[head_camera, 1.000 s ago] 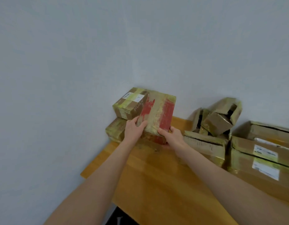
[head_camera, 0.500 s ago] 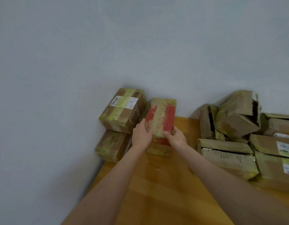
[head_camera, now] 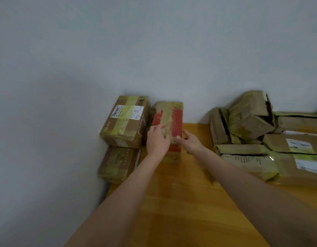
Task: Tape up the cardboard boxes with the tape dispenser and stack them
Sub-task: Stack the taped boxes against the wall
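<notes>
Red-marked box, cardboard wrapped in yellowish tape, sits at the far-left part of the wooden table, back end near the grey wall. Its front face reaches down to the tabletop; cannot tell if a second box lies under it.

Left hand is on the box's near top edge, fingers bent over onto the top face, holding it; thumb hidden. Right hand is at the box's near-right corner, fingers loose and spread, thumb tip touching the edge, gripping nothing. Hands are apart, one on each side of the box's near end. Both forearms are bare and reach in from the bottom.

Just beside the box on its left is a two-box stack: labelled box with a barcode sticker and a yellow tape strip, on top of a lower box at the table's left edge.

Well apart on the right is a loose pile: tilted box with a split seam leaning at the wall, gaping box in front of it, and flat boxes with white labels at the right edge.
</notes>
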